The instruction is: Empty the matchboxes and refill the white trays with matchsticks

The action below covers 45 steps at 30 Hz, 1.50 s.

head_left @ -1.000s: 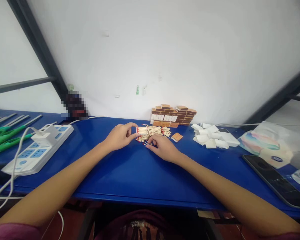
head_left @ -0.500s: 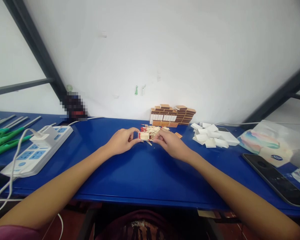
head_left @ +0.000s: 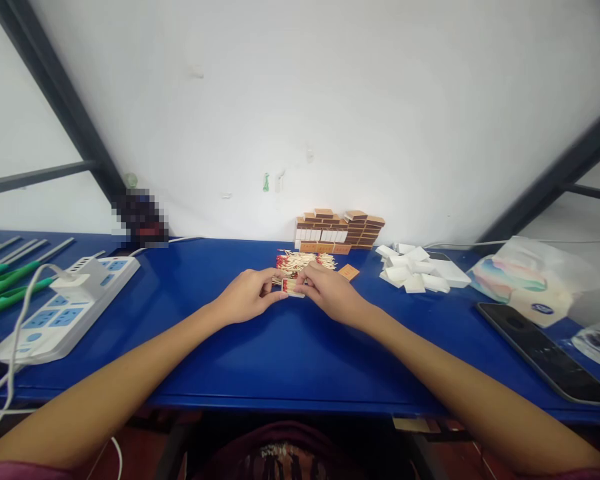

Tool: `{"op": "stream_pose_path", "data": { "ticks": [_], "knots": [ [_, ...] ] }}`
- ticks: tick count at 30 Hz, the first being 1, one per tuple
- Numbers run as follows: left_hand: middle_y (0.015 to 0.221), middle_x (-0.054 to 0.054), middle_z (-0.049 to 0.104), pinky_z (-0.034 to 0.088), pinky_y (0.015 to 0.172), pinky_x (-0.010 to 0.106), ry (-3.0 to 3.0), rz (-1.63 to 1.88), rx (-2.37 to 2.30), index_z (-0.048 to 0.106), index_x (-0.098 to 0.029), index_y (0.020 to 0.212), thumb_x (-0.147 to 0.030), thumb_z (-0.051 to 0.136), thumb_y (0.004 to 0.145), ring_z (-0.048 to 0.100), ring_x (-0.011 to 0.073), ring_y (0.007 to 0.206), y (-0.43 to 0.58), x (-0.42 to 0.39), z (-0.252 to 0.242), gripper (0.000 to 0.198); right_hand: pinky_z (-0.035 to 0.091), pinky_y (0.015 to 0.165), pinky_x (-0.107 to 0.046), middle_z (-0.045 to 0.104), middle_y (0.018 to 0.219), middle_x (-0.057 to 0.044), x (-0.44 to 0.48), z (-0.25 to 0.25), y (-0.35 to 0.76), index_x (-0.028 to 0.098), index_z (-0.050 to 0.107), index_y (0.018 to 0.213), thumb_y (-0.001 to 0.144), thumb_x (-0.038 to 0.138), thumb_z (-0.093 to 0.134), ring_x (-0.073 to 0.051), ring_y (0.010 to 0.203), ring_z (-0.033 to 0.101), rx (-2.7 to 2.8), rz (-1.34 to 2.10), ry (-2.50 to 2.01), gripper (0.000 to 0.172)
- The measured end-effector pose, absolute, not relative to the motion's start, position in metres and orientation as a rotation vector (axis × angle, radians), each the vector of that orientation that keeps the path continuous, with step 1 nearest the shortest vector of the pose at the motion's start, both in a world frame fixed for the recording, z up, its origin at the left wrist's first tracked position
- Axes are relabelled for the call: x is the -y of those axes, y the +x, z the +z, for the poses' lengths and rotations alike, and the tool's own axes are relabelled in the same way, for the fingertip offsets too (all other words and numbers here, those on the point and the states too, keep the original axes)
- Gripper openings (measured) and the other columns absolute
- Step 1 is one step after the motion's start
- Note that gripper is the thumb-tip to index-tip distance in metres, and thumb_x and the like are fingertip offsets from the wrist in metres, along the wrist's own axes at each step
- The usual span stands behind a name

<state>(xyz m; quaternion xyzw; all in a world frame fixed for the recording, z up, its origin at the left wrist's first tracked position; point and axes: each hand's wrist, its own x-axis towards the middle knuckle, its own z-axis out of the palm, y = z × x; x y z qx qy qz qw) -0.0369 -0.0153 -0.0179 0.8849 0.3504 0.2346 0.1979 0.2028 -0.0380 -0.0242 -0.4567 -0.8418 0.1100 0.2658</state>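
My left hand pinches the left end of a small white matchbox tray between thumb and fingers. Matches lie in the tray, their red heads to the left. At the tray's right end, the thumb and fingertips of my right hand close on it and cover part of the matches. Just behind my hands is a heap of loose matches, red heads mostly leftward. A flat orange-brown matchbox piece lies right of the heap.
Stacked matchboxes stand against the wall. White paper trays are piled to the right, near a tissue pack and a black phone. On the left are a power strip with cables and green-handled tools.
Both hands and the tray have come a little toward me, away from the heap. My right fingers now reach further left over the tray. The view has shifted slightly.
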Motion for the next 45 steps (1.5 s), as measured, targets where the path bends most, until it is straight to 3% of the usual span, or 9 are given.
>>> {"op": "stream_pose_path", "data": {
  "ticks": [8, 13, 19, 23, 31, 39, 42, 45],
  "knots": [
    [0.061, -0.007, 0.055, 0.033, 0.057, 0.026, 2.441, 0.687, -1.006, 0.065, -0.020, 0.127, -0.045, 0.063, 0.097, 0.051, 0.0123, 0.054, -0.038, 0.015, -0.018, 0.040, 0.039, 0.068, -0.029, 0.066, 0.089, -0.004, 0.037, -0.003, 0.224, 0.020, 0.061, 0.094, 0.102, 0.033, 0.054, -0.017, 0.075, 0.056, 2.172, 0.230, -1.238, 0.017],
    [0.063, -0.006, 0.055, 0.032, 0.056, 0.026, 2.474, 0.555, -0.978, 0.069, -0.023, 0.120, -0.049, 0.067, 0.094, 0.051, 0.0120, 0.054, -0.033, 0.020, -0.022, 0.037, 0.039, 0.062, -0.029, 0.066, 0.077, -0.003, 0.015, 0.013, 0.293, 0.020, 0.068, 0.093, 0.095, 0.045, 0.060, -0.018, 0.068, 0.058, 2.211, 0.270, -1.570, 0.026],
    [0.058, -0.007, 0.048, 0.031, 0.056, 0.026, 2.494, 0.522, -0.969, 0.070, -0.025, 0.113, -0.058, 0.065, 0.093, 0.048, 0.0125, 0.053, -0.027, 0.026, -0.026, 0.039, 0.049, 0.074, -0.035, 0.069, 0.107, -0.011, 0.002, 0.000, 0.336, 0.020, 0.069, 0.124, 0.081, 0.056, 0.074, -0.024, 0.084, 0.063, 2.320, 0.332, -1.644, 0.056],
    [0.060, -0.006, 0.052, 0.030, 0.056, 0.026, 2.532, 0.497, -0.982, 0.071, -0.024, 0.113, -0.056, 0.065, 0.093, 0.050, 0.0128, 0.054, -0.025, 0.027, -0.025, 0.037, 0.049, 0.078, -0.036, 0.067, 0.105, -0.010, 0.002, -0.006, 0.335, 0.022, 0.072, 0.115, 0.081, 0.055, 0.074, -0.024, 0.087, 0.063, 2.395, 0.403, -1.581, 0.047],
    [0.059, -0.006, 0.053, 0.031, 0.056, 0.025, 2.529, 0.504, -1.014, 0.072, -0.023, 0.108, -0.060, 0.066, 0.090, 0.052, 0.0132, 0.054, -0.026, 0.026, -0.022, 0.041, 0.043, 0.068, -0.032, 0.069, 0.093, -0.008, 0.006, 0.002, 0.322, 0.018, 0.067, 0.099, 0.085, 0.054, 0.070, -0.023, 0.080, 0.061, 2.323, 0.301, -1.643, 0.039],
    [0.060, -0.005, 0.055, 0.031, 0.056, 0.026, 2.526, 0.532, -1.031, 0.074, -0.023, 0.110, -0.059, 0.066, 0.090, 0.052, 0.0129, 0.054, -0.027, 0.023, -0.027, 0.041, 0.041, 0.064, -0.031, 0.069, 0.090, -0.006, 0.019, 0.006, 0.287, 0.018, 0.067, 0.106, 0.089, 0.052, 0.070, -0.019, 0.069, 0.057, 2.246, 0.185, -1.430, 0.039],
    [0.060, -0.005, 0.055, 0.031, 0.055, 0.026, 2.526, 0.514, -1.051, 0.074, -0.023, 0.114, -0.065, 0.068, 0.087, 0.053, 0.0131, 0.054, -0.027, 0.022, -0.026, 0.050, 0.041, 0.065, -0.031, 0.066, 0.087, -0.005, 0.029, 0.005, 0.266, 0.019, 0.067, 0.110, 0.091, 0.051, 0.070, -0.018, 0.069, 0.056, 2.259, 0.210, -1.327, 0.038],
    [0.062, -0.005, 0.058, 0.034, 0.056, 0.026, 2.520, 0.612, -1.106, 0.065, -0.021, 0.133, -0.068, 0.071, 0.083, 0.054, 0.0141, 0.056, -0.030, 0.021, -0.022, 0.068, 0.042, 0.068, -0.031, 0.064, 0.088, -0.005, 0.039, 0.004, 0.247, 0.020, 0.067, 0.111, 0.093, 0.047, 0.069, -0.019, 0.072, 0.057, 2.340, 0.237, -1.220, 0.033]
  ]
}}
